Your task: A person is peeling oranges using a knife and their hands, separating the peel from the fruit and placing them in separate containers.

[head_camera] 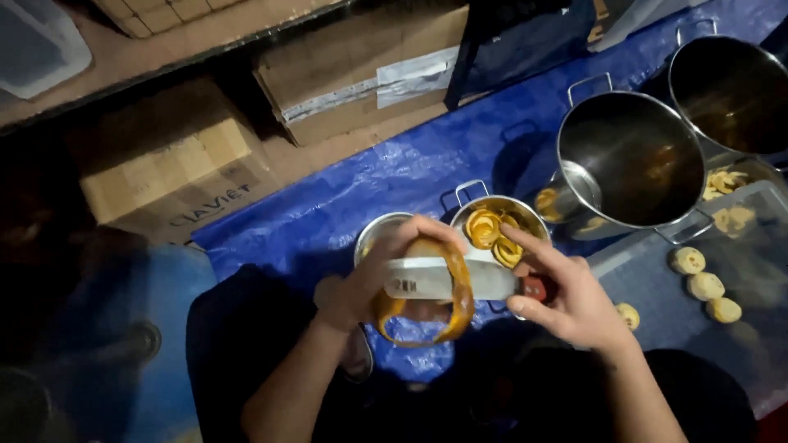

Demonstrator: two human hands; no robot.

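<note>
Seen from the head camera, the left hand [361, 283] is curled around a small yellowish fruit [424, 248], with the fingers wrapped over its top and the thumb underneath. A long orange strip of peel [460, 299] hangs from the fruit in a loop that sags below the hand. The right hand [570, 299] is closed on the dark red handle [535, 288] of a broad pale blade [447, 280], with its forefinger stretched out along the top edge. The blade lies flat against the fruit, crossing from one hand to the other.

Both hands are held above a blue tarp [394, 176] that covers the floor. Just behind them stand two small metal bowls; the right one [525, 215] holds coiled peelings [492, 231], while the left one [379, 232] is mostly hidden by the left hand. Farther right stand two large steel pots, one near [628, 156] and one at the frame's edge [730, 90]. Several peeled pale fruits [704, 284] lie on a grey tray [657, 287] near the right hand. Cardboard boxes [176, 176] sit beyond the tarp.
</note>
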